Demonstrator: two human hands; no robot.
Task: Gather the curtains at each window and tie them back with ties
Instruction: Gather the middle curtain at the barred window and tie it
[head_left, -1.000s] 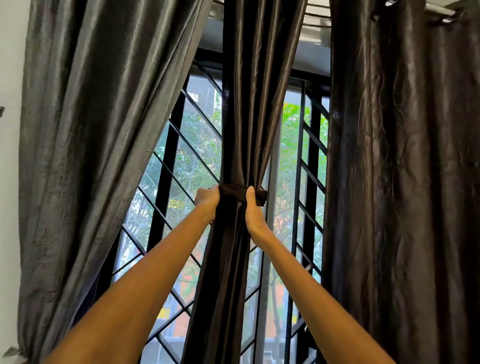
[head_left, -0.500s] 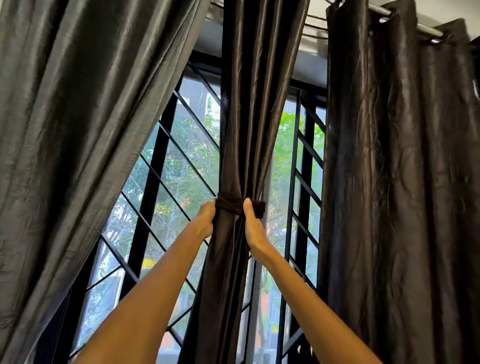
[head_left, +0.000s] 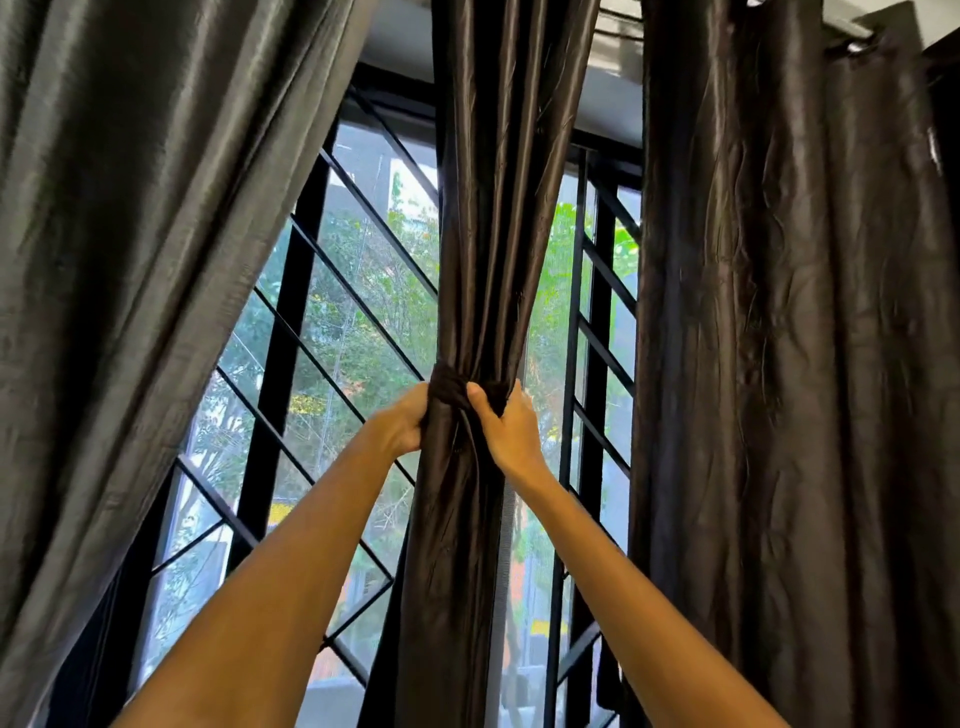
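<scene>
Both hands (head_left: 511, 428) shifted, gripping tie (head_left: 449, 387).

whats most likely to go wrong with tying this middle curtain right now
Both the left hand and right hand grip the middle curtain at the dark tie. If either lets go before the tie is secured, the bundle may spread open again. The fabric looks glossy, so the tie could slide down. Pulling hard might also strain the rod above, where the right curtain hangs.
</scene>
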